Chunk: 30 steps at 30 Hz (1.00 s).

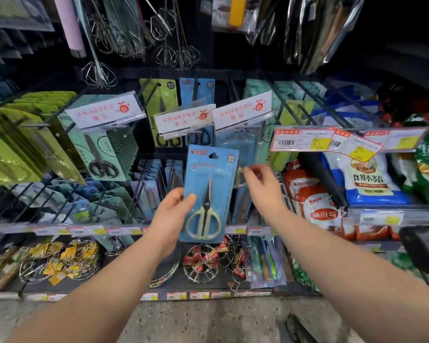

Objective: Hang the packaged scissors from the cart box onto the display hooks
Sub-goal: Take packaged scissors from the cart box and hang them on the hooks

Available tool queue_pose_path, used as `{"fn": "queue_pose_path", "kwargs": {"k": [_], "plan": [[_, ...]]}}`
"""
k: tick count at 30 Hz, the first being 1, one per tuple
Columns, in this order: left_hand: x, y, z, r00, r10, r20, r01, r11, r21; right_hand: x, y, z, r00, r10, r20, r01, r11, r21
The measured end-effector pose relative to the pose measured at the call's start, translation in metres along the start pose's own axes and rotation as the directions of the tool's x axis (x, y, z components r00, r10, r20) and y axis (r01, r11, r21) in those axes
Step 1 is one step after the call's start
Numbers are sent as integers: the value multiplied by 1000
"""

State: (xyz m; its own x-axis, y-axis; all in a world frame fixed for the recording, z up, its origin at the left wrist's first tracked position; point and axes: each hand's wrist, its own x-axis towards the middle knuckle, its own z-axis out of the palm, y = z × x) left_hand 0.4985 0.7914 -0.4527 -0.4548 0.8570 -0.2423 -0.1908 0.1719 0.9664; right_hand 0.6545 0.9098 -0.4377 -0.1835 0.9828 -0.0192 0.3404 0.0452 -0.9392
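My left hand (170, 215) grips a blue blister pack of scissors (209, 194) by its left edge, thumb on the front, holding it upright in front of the shelf. The pack's hang hole is at its top. My right hand (263, 180) reaches just right of it, fingertips pinching the lower edge of a blue scissor pack (245, 149) that hangs on a display hook (238, 95). More scissor packs hang on hooks behind: a yellow-green one (162, 105) and a blue one (200, 95). The cart box is out of sight.
White tags (183, 118) cap the hook ends. Green packs (22, 134) and teal packs (102, 149) fill the left hooks. Bagged food (369, 177) sits on the right shelf. Wire racks (203, 261) lie on the bottom shelf. Whisks (159, 23) hang above.
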Motion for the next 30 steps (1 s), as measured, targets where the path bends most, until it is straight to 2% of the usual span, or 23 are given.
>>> {"fn": "queue_pose_path", "kwargs": {"k": [2,4,10,15,18,21,30], "plan": [[-3,-1,7,1000,-5,16,5,1000,-8,-25,0,-1,984,35,174,-54,993,105],[-6,-1,15,999,-6,37,7,1000,-21,-42,3,-1,969,9,249,-28,997,77],[-2,10,37,999,-28,38,28,1000,-13,-47,-5,-6,994,-34,101,21,991,132],[2,19,47,999,9,35,-10,999,34,-40,-9,-9,997,-14,80,5,994,113],[4,22,51,999,21,46,-25,995,97,-36,-7,-10,997,-38,62,36,999,31],[8,21,53,999,13,40,-18,993,120,-31,-6,-10,997,-66,44,65,998,21],[22,13,62,999,31,10,-32,995,95,-16,8,-10,991,-132,1,132,991,30]]}}
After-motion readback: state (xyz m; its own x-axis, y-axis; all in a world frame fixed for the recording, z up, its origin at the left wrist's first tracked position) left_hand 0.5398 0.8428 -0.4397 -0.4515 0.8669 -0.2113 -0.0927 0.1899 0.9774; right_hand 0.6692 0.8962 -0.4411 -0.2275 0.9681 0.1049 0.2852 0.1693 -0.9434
